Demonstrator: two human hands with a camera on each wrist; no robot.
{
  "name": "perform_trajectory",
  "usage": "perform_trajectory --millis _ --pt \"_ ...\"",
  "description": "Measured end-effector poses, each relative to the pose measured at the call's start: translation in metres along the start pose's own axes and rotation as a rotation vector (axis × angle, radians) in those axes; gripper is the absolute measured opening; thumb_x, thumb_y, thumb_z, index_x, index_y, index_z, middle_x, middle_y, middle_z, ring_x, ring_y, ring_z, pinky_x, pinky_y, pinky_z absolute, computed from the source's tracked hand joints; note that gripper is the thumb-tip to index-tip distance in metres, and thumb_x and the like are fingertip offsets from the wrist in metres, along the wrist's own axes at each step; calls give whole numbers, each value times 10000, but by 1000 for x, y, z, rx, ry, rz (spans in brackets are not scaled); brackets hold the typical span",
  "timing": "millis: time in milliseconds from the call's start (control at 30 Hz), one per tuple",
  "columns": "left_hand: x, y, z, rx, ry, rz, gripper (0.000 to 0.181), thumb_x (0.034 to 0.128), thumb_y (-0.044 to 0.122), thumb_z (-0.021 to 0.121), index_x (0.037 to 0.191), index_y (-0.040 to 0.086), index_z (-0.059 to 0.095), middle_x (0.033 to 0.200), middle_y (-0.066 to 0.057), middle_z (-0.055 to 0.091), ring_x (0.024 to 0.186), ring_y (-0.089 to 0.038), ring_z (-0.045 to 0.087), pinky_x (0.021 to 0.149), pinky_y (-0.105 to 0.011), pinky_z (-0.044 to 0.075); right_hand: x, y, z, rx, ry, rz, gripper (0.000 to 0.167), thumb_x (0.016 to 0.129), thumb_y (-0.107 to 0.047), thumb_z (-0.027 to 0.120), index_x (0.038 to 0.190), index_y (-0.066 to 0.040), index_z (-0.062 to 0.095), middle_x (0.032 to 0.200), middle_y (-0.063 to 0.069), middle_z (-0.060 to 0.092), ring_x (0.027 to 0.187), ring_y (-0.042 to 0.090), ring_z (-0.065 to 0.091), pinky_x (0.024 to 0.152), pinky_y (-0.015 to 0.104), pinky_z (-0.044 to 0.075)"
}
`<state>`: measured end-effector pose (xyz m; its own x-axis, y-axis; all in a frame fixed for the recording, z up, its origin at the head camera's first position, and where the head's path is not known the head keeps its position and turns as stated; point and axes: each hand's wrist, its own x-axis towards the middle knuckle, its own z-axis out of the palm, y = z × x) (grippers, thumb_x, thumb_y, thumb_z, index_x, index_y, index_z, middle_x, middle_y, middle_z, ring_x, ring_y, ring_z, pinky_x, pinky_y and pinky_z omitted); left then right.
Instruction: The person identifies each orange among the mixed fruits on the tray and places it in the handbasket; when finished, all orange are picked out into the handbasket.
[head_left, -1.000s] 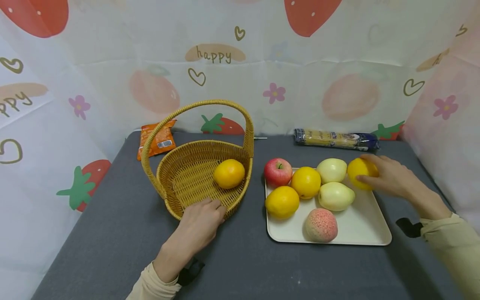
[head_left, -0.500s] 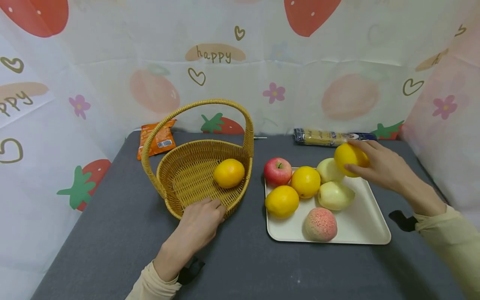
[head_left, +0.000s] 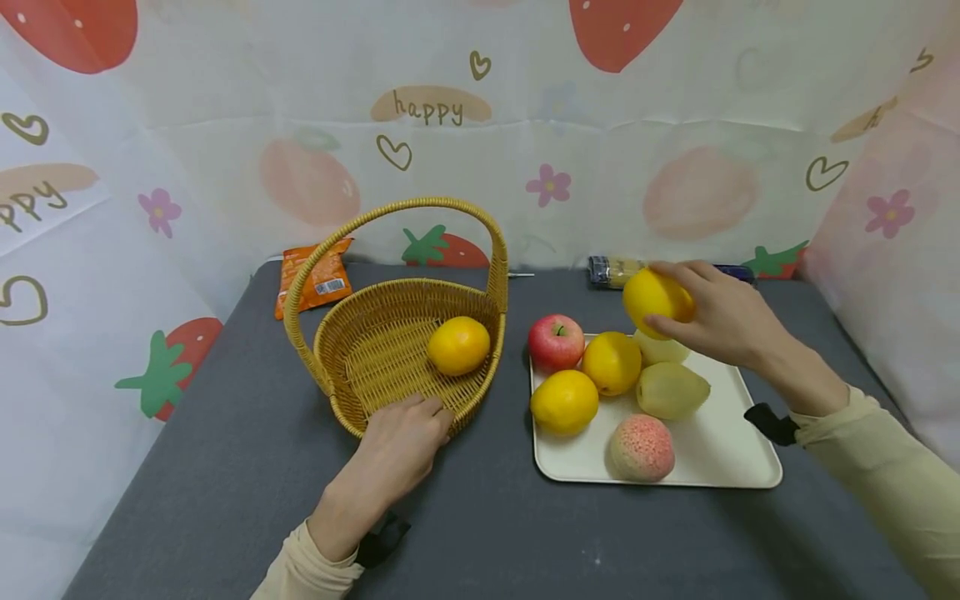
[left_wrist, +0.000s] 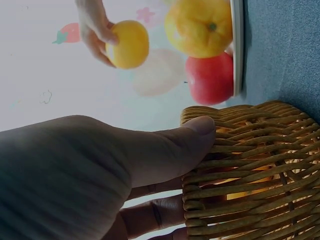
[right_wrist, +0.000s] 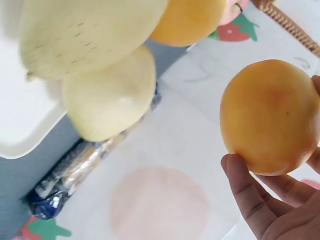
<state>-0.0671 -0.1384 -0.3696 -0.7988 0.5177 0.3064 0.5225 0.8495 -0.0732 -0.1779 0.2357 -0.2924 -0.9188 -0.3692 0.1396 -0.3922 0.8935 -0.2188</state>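
My right hand [head_left: 723, 317] grips an orange [head_left: 654, 302] in the air over the back of the white tray [head_left: 735, 467]; the right wrist view shows thumb and fingers around the orange [right_wrist: 272, 117]. My left hand [head_left: 401, 446] holds the near rim of the wicker basket [head_left: 375, 358], its thumb [left_wrist: 175, 150] on one side of the weave and fingers on the other. Inside the basket, at its right, lies one orange [head_left: 458, 346]. On the tray are a red apple [head_left: 556, 342], two oranges [head_left: 564, 403], two pale green pears [head_left: 672, 390] and a peach [head_left: 642, 448].
Behind the basket lies an orange packet [head_left: 322, 279]. A long wrapped package [head_left: 611, 272] lies at the table's back, partly hidden by my right hand and its orange. The basket's tall handle [head_left: 420, 203] arches above it. A printed cloth [head_left: 480, 167] hangs behind the table.
My right hand has lifted the orange from the tray's back right corner and carried it left and upward, over the pears. The left hand stays on the basket rim.
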Motion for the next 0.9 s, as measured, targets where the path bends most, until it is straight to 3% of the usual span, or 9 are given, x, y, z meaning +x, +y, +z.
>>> perform_trajectory --millis 333,467,900 --pt "0 0 -1 -5 -2 -2 225 829 91 750 663 154 612 655 18 537 577 -134 483 480 -246 372 15 -30 4 -9 40 -110 660 856 -392 710 1435 -187 470 1344 187 546 1012 364 614 819 530 478" --pt "0 0 -1 -3 -1 0 210 822 95 757 672 150 622 660 18 543 582 -136 491 485 -249 384 20 -40 8 -21 53 -154 648 846 -395 716 1415 -185 488 1333 180 555 980 347 628 770 494 502" --pt "1 0 0 -4 -9 0 222 826 102 754 667 156 610 654 18 524 579 -140 484 478 -256 377 28 -56 14 -16 16 -180 648 854 -421 705 1425 -208 484 1338 190 542 1000 341 597 771 483 517"
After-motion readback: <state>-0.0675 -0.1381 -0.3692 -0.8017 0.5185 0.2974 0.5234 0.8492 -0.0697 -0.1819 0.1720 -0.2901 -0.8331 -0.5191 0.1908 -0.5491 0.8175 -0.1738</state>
